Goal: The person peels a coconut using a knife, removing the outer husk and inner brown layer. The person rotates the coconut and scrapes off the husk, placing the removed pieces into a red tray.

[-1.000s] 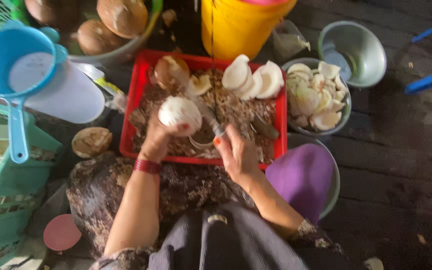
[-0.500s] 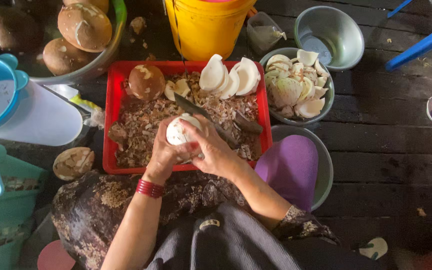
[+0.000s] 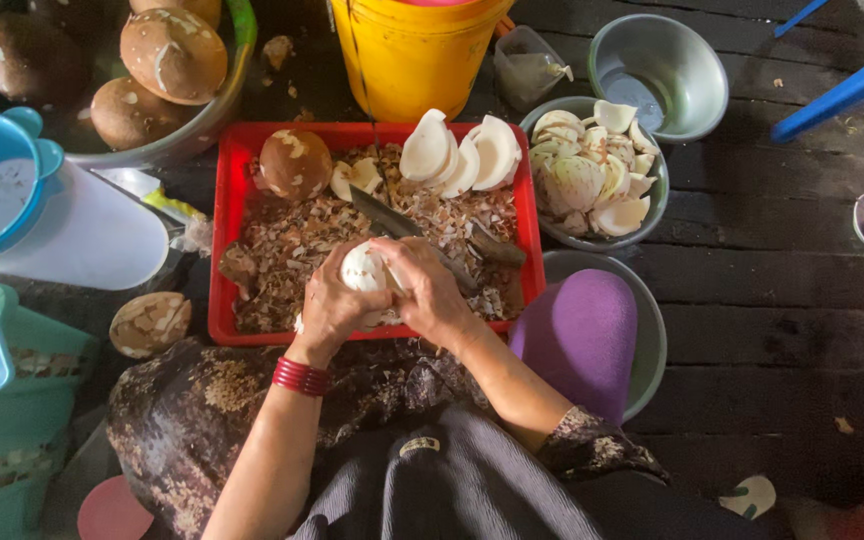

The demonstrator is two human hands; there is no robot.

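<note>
Here we work low over dark floorboards [image 3: 782, 300]. Our left hand [image 3: 327, 305] is wrapped tight around a peeled white coconut [image 3: 362, 270] above the red tray [image 3: 224, 250] of brown shavings, while our right hand [image 3: 432, 290] grips a knife [image 3: 387, 218] against it. Bowls and a yellow bucket [image 3: 412, 50] ring the tray.

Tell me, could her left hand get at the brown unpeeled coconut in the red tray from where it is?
Probably yes. The left hand cups a white peeled coconut, so it is occupied, but only loose shavings lie between it and the brown unpeeled coconut in the red plastic tray.
</note>
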